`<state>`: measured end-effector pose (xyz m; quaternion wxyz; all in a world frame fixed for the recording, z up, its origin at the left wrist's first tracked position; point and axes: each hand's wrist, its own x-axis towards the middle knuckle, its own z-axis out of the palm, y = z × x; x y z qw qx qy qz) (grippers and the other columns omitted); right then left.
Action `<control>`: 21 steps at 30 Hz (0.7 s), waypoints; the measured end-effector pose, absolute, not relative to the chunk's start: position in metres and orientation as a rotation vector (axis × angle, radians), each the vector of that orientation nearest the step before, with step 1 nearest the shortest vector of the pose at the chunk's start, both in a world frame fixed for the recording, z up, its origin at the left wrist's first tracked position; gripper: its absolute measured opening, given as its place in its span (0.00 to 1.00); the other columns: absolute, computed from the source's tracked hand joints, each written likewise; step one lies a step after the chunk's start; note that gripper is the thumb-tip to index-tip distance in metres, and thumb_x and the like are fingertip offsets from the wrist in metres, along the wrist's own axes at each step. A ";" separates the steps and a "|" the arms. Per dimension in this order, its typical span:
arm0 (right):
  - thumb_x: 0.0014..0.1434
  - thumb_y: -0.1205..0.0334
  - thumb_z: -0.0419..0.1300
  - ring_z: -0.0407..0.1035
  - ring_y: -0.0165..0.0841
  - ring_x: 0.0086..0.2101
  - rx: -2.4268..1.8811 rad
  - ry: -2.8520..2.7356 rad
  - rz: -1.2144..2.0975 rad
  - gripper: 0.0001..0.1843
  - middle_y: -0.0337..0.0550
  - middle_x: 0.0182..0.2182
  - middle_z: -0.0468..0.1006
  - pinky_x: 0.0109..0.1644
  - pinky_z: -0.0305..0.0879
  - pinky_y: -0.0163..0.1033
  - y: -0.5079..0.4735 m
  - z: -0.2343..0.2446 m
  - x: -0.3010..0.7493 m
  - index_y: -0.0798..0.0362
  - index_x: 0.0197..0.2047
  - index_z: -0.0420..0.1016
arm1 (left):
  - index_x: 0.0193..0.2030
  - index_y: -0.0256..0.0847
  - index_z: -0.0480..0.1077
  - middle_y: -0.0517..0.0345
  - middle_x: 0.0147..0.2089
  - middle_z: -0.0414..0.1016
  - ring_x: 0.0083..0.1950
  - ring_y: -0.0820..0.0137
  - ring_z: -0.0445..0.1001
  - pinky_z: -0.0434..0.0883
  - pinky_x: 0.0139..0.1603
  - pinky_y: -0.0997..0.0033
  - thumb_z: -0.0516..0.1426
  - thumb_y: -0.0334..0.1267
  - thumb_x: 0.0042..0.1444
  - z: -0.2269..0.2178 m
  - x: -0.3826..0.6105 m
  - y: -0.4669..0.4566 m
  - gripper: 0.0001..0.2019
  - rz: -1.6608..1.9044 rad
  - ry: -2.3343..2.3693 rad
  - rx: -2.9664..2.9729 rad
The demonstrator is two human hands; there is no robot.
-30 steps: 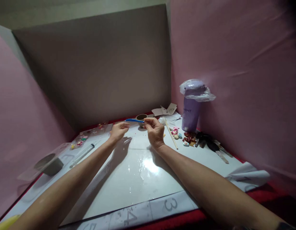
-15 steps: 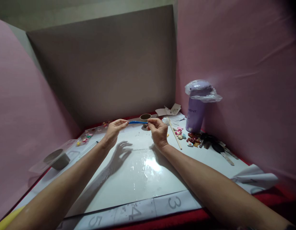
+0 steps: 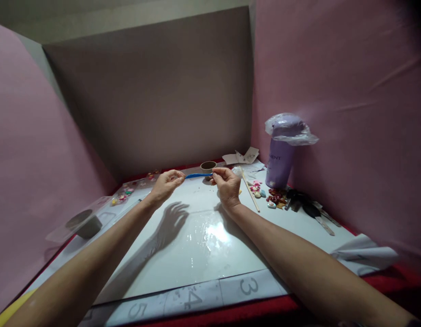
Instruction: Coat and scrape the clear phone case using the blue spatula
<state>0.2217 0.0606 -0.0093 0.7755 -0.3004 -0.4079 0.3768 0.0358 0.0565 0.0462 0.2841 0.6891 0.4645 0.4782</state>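
Head view: two bare forearms reach away from the camera over a white worktop (image 3: pixel 299 222) boxed in by pink and grey screens. The hands meet at the far middle and hold a blue strip (image 3: pixel 198 175) level between them, lifted a little above the surface.

The left hand (image 3: pixel 165 184) pinches the strip's left end between thumb and fingers (image 3: pixel 176 179). The right hand (image 3: pixel 227 185) pinches the right end the same way, its other fingers (image 3: pixel 220 172) curled in. Only the middle of the strip shows between the two pinches.

The strip looks thin, narrow and very light, probably plastic. It looks stiff enough to stay straight across the gap, though likely to flex if pressed. A glossy thing this small could slip or twist, so a fingertip pinch at each end seems the surest hold. Its exact shape is too small to tell.

Just beyond the strip stands a small brown cup (image 3: pixel 208 165), with paper scraps (image 3: pixel 240 156) to its right. Further right is a purple bottle (image 3: pixel 280 163) capped in crinkled plastic, with a wooden stick (image 3: pixel 250 196) and coloured charms (image 3: pixel 263 194) lying near it. At the far left sits a dark bowl (image 3: pixel 85 223). A wet-looking glossy sheet (image 3: pixel 203 245) covers the middle of the worktop under the arms.
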 end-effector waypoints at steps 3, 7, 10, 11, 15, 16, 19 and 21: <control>0.46 0.60 0.61 0.68 0.28 0.21 -0.654 -0.870 0.817 0.09 0.36 0.22 0.74 0.26 0.67 0.36 0.061 -0.009 0.222 0.55 0.32 0.74 | 0.29 0.39 0.75 0.54 0.33 0.77 0.35 0.67 0.70 0.63 0.39 0.68 0.66 0.52 0.39 0.045 0.031 0.058 0.18 1.313 1.258 1.787; 0.46 0.60 0.61 0.68 0.28 0.21 -0.654 -0.875 0.816 0.09 0.37 0.22 0.74 0.25 0.66 0.35 0.061 -0.010 0.221 0.55 0.32 0.74 | 0.28 0.38 0.76 0.50 0.33 0.78 0.36 0.66 0.72 0.64 0.41 0.66 0.66 0.56 0.39 0.044 0.027 0.056 0.21 1.354 1.266 1.715; 0.46 0.60 0.62 0.68 0.28 0.21 -0.651 -0.889 0.811 0.09 0.37 0.22 0.74 0.26 0.66 0.35 0.060 -0.010 0.221 0.55 0.32 0.75 | 0.28 0.38 0.77 0.49 0.34 0.79 0.38 0.64 0.72 0.64 0.43 0.65 0.66 0.57 0.38 0.043 0.027 0.055 0.22 1.361 1.262 1.685; 0.46 0.60 0.62 0.68 0.28 0.21 -0.651 -0.894 0.809 0.09 0.36 0.22 0.74 0.26 0.66 0.35 0.059 -0.010 0.221 0.55 0.32 0.75 | 0.29 0.38 0.77 0.49 0.35 0.79 0.39 0.64 0.72 0.64 0.43 0.65 0.67 0.57 0.37 0.042 0.028 0.054 0.22 1.358 1.261 1.678; 0.46 0.60 0.62 0.68 0.28 0.21 -0.651 -0.917 0.794 0.09 0.36 0.22 0.74 0.26 0.67 0.36 0.058 -0.011 0.220 0.55 0.31 0.75 | 0.29 0.39 0.78 0.53 0.32 0.78 0.36 0.66 0.71 0.63 0.42 0.66 0.69 0.54 0.34 0.040 0.032 0.054 0.21 1.324 1.258 1.665; 0.47 0.60 0.63 0.69 0.28 0.21 -0.651 -0.926 0.789 0.09 0.36 0.22 0.74 0.27 0.67 0.36 0.058 -0.011 0.220 0.55 0.31 0.75 | 0.29 0.39 0.77 0.54 0.30 0.77 0.34 0.67 0.70 0.62 0.41 0.66 0.69 0.53 0.34 0.039 0.033 0.054 0.20 1.317 1.258 1.664; 0.47 0.60 0.63 0.69 0.28 0.22 -0.652 -0.946 0.781 0.09 0.36 0.22 0.74 0.27 0.68 0.36 0.057 -0.011 0.220 0.55 0.32 0.75 | 0.26 0.39 0.76 0.58 0.26 0.74 0.30 0.70 0.67 0.61 0.39 0.67 0.69 0.49 0.36 0.039 0.035 0.054 0.17 1.308 1.258 1.661; 0.47 0.59 0.62 0.69 0.29 0.22 -0.653 -0.946 0.783 0.09 0.36 0.22 0.74 0.27 0.68 0.36 0.057 -0.011 0.220 0.55 0.31 0.75 | 0.25 0.39 0.76 0.58 0.26 0.74 0.30 0.70 0.67 0.61 0.39 0.67 0.68 0.48 0.36 0.040 0.035 0.053 0.15 1.307 1.246 1.659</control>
